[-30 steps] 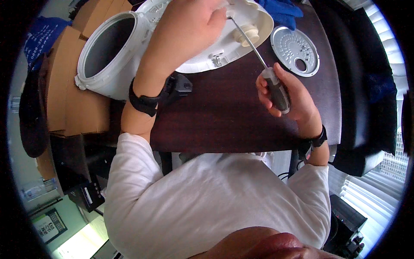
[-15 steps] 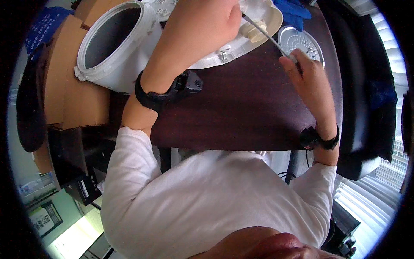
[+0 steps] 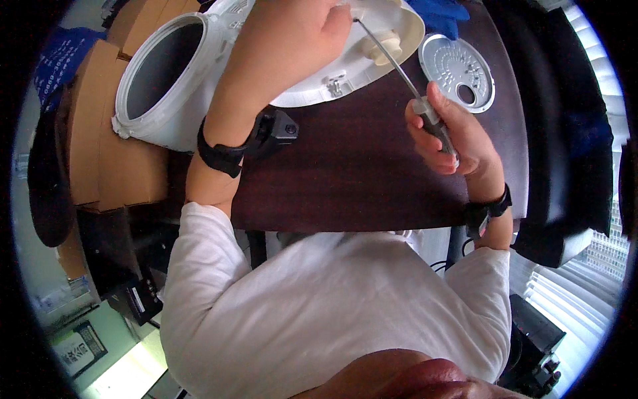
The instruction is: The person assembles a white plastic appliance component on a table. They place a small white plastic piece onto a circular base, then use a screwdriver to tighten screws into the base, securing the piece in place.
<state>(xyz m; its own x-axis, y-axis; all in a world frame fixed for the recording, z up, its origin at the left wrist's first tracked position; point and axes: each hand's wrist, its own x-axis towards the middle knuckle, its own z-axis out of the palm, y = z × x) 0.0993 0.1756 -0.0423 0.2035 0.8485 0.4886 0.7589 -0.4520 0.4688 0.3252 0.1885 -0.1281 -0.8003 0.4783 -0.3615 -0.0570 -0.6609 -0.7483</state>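
Observation:
My left hand (image 3: 292, 33) rests closed on the white round lid (image 3: 372, 60) of an appliance, at the top of the dark table (image 3: 352, 179). My right hand (image 3: 448, 136) grips the grey handle of a screwdriver (image 3: 399, 66); its thin shaft slants up to the left and its tip meets the lid beside my left hand. The white appliance body (image 3: 166, 73), open and hollow, stands left of the lid. Both wrists wear black bands.
A round perforated metal plate (image 3: 458, 70) lies on the table right of the lid. Cardboard boxes (image 3: 106, 153) stand at the left beside the appliance body. A blue cloth (image 3: 438, 13) lies at the top, a dark chair (image 3: 565, 133) at the right.
The view shifted between frames. My right hand with the screwdriver moved up toward the lid and then came back lower and nearer; my left hand stays on the lid.

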